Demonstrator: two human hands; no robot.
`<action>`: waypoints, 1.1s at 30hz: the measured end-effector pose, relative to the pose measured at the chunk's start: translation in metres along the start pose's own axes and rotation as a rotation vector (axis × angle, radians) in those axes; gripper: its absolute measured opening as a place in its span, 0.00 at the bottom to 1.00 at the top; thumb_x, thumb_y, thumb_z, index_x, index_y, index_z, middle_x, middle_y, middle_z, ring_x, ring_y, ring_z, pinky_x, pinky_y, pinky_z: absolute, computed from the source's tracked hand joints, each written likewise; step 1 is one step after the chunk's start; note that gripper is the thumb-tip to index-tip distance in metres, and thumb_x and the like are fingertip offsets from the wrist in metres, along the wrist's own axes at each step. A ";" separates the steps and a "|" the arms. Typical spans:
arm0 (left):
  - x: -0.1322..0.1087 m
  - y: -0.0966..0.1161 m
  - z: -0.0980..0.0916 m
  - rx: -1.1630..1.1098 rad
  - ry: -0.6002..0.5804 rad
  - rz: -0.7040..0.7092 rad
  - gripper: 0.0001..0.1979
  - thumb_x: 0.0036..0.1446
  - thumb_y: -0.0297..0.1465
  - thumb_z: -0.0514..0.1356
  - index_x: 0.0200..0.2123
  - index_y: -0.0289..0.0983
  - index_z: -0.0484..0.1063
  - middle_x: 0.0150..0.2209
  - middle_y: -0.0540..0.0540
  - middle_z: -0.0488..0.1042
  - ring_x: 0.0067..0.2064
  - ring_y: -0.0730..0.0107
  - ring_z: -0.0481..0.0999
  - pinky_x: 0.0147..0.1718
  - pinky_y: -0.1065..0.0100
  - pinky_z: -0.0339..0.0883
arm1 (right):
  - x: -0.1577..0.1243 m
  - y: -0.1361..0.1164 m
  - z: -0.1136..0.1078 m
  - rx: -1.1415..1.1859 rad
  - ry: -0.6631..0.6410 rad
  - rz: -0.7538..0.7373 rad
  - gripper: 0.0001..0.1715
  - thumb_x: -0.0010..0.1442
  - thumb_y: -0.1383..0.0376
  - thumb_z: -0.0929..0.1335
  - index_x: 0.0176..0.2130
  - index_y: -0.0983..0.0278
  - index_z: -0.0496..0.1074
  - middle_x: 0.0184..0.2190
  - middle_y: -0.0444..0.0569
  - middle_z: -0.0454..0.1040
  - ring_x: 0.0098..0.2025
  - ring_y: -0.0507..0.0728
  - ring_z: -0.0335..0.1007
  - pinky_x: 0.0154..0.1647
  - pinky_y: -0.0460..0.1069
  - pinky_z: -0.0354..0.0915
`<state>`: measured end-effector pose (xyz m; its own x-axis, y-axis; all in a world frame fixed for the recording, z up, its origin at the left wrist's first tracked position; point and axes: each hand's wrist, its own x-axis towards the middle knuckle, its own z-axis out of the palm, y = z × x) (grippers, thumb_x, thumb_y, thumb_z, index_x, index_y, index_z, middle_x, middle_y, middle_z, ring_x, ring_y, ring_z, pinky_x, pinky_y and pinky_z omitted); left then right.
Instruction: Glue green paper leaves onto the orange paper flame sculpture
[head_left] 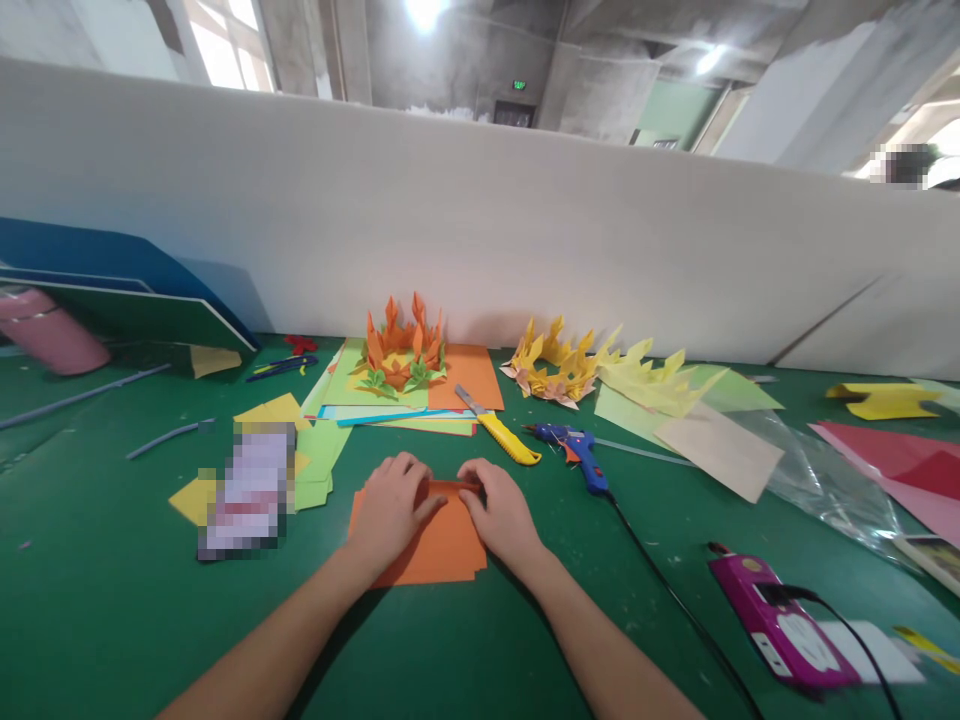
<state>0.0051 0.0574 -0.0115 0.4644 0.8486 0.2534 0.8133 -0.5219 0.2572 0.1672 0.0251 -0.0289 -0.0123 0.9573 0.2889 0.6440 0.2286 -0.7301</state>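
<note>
Several stacked orange sheets (pixel 442 548) lie on the green table in front of me. A narrow folded orange edge (pixel 451 487) stretches between my hands at the top of the stack. My left hand (pixel 394 505) grips its left end, fingers curled and thumb pointing inward. At the right end, my right hand (pixel 499 510) pinches the same edge between thumb and bent fingers. Just beyond my right hand lies a yellow utility knife (pixel 508 438) with its blade out. A blue glue gun (pixel 574 448) rests to the right of the knife.
Behind stand an orange paper crown (pixel 405 350) and a yellow one (pixel 555 365). A blurred phone-like object (pixel 255 485) and green sheets (pixel 319 460) are at left. A magenta power strip (pixel 784 625) and black cord (pixel 675 595) are at right. A white partition (pixel 465 220) borders the table.
</note>
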 end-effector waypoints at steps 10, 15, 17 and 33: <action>0.003 0.003 -0.004 -0.526 0.075 -0.341 0.08 0.55 0.38 0.53 0.29 0.40 0.67 0.30 0.50 0.73 0.33 0.66 0.72 0.32 0.67 0.61 | 0.002 0.013 -0.008 0.339 0.210 0.231 0.21 0.45 0.58 0.70 0.40 0.62 0.66 0.29 0.44 0.68 0.29 0.54 0.65 0.31 0.49 0.65; 0.008 -0.003 -0.001 -0.840 0.181 -0.460 0.08 0.48 0.38 0.57 0.27 0.39 0.68 0.28 0.49 0.74 0.34 0.65 0.73 0.36 0.66 0.66 | 0.003 0.019 -0.014 0.408 0.270 0.291 0.20 0.44 0.56 0.69 0.37 0.63 0.67 0.23 0.40 0.63 0.23 0.52 0.60 0.26 0.48 0.62; 0.008 -0.003 -0.001 -0.900 0.181 -0.474 0.09 0.46 0.39 0.58 0.26 0.39 0.69 0.28 0.49 0.74 0.34 0.64 0.74 0.36 0.65 0.66 | 0.003 0.020 -0.015 0.431 0.291 0.300 0.19 0.44 0.57 0.69 0.36 0.63 0.67 0.22 0.40 0.64 0.24 0.52 0.61 0.27 0.48 0.63; 0.005 0.000 0.001 -0.918 0.060 -0.394 0.21 0.39 0.33 0.62 0.40 0.40 0.63 0.26 0.55 0.68 0.25 0.72 0.67 0.26 0.69 0.62 | 0.004 0.022 -0.021 0.124 0.359 0.145 0.14 0.55 0.55 0.63 0.29 0.63 0.69 0.25 0.47 0.73 0.26 0.55 0.67 0.28 0.49 0.62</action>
<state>0.0076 0.0617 -0.0117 0.1809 0.9829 0.0350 0.3083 -0.0904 0.9470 0.1977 0.0302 -0.0304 0.3536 0.8638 0.3590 0.5217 0.1364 -0.8422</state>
